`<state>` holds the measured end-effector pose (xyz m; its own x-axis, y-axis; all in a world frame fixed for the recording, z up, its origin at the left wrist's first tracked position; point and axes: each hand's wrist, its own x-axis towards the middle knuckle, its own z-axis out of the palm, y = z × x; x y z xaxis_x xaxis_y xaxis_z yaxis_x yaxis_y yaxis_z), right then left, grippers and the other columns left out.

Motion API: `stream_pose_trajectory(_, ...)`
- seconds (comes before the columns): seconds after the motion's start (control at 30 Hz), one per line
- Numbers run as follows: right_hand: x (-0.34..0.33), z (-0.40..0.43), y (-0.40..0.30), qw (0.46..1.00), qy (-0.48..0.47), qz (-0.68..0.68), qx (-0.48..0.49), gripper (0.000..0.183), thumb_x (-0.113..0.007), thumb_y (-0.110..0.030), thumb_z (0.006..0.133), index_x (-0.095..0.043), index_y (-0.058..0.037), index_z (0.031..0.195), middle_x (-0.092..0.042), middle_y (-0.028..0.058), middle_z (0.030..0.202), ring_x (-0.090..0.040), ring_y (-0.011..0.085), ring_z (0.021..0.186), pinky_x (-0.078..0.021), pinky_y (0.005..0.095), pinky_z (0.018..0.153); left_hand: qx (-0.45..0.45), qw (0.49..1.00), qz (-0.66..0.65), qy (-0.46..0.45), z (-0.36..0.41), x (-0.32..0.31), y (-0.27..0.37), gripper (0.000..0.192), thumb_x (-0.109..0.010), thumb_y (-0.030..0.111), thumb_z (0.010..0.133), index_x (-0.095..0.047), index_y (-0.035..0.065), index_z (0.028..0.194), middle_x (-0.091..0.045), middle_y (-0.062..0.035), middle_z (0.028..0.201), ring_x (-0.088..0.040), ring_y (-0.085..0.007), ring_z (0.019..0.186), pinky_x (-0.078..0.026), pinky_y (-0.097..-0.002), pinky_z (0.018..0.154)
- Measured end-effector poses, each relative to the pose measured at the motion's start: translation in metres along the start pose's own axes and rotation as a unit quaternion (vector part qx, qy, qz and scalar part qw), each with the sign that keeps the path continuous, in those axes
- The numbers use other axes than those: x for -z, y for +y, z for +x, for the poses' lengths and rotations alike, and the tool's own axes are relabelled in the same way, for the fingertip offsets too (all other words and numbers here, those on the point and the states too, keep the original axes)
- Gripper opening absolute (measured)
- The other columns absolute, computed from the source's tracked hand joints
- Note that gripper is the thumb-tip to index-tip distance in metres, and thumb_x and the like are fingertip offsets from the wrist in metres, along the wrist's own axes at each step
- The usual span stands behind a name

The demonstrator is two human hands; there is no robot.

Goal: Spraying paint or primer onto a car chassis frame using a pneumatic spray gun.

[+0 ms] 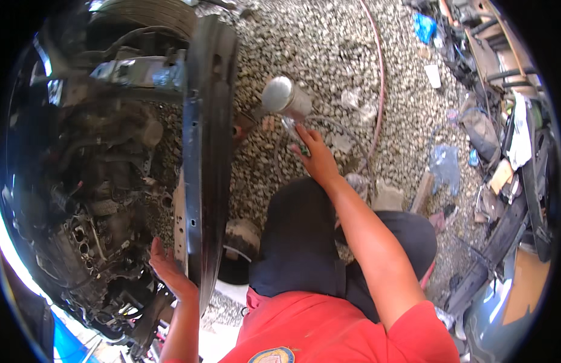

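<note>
My right hand (314, 152) is closed around the shiny grip below a silver metal canister (285, 97), which looks like the cup of a spray gun. The canister is tilted, with its round end facing up, above the gravel; my fingers partly hide the grip. My left hand (168, 267) holds nothing, its fingers apart, beside the long black metal crossbeam (210, 149) of a vehicle front. Beyond that hand lies a dirty, partly stripped engine (94, 240) in a dark bay, with round ports showing.
A red hose (381, 86) and a thinner grey hose (360, 143) cross the gravel (307, 41). A tire (144, 16) is at upper left. By my knee stands a dirty round container (239, 247). Car parts and scrap (484, 127) line the right side, with a wood block (422, 193) nearer.
</note>
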<state>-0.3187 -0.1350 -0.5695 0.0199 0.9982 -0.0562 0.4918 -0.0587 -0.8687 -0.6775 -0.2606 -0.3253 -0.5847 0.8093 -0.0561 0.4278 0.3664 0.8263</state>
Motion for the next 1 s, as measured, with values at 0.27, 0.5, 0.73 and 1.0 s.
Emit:
stream_pose_trajectory(0.27, -0.019, 0.027, -0.03, 0.973, -0.211, -0.045, 0.085, 0.057, -0.072, -0.022, 0.096, -0.051, -0.0177, 0.149, -0.056, 0.0162, 0.136, -0.061, 0.0375, 0.119, -0.0511, 0.0422, 0.098, 0.235, 0.932, -0.097, -0.257, 0.039, 0.007, -0.021, 0.075, -0.053, 0.052, 0.102, -0.038, -0.0002, 0.154, -0.041, -0.0183, 0.158, -0.035, -0.032, 0.149, -0.026, -0.0456, 0.123)
stream_pose_trajectory(0.5, -0.065, 0.015, -0.082, 0.933, -0.296, -0.013, 0.204, 0.063, -0.071, -0.021, 0.095, -0.046, -0.0171, 0.153, -0.054, 0.0155, 0.14, -0.06, 0.0397, 0.121, -0.051, 0.0457, 0.1, -0.057, 0.893, 0.084, -0.439, 0.059, -0.072, -0.112, 0.089, -0.076, 0.035, 0.092, -0.029, -0.0053, 0.156, -0.031, -0.0315, 0.159, -0.028, -0.0409, 0.151, -0.022, -0.0453, 0.126)
stream_pose_trajectory(0.73, -0.157, -0.01, -0.124, 0.953, -0.186, 0.004, 0.24, 0.063, -0.064, -0.031, 0.097, -0.046, -0.0109, 0.154, -0.05, 0.026, 0.136, -0.057, 0.0456, 0.118, -0.0472, 0.0476, 0.105, -0.103, 0.911, -0.091, -0.39, 0.08, -0.123, -0.12, 0.119, -0.084, 0.032, 0.083, -0.002, -0.0014, 0.162, -0.022, -0.0245, 0.164, -0.026, -0.0359, 0.152, -0.023, -0.045, 0.125)
stream_pose_trajectory(1.0, -0.202, -0.047, -0.184, 0.954, -0.151, 0.048, 0.256, 0.085, -0.07, -0.015, 0.087, -0.026, 0.0034, 0.157, -0.029, 0.0322, 0.156, -0.045, 0.051, 0.135, -0.0412, 0.05, 0.112, -0.041, 0.923, -0.223, -0.312, 0.095, -0.109, -0.149, 0.092, -0.07, 0.028, 0.096, -0.013, 0.006, 0.164, -0.039, -0.016, 0.156, -0.036, -0.0281, 0.146, -0.031, -0.0395, 0.119)
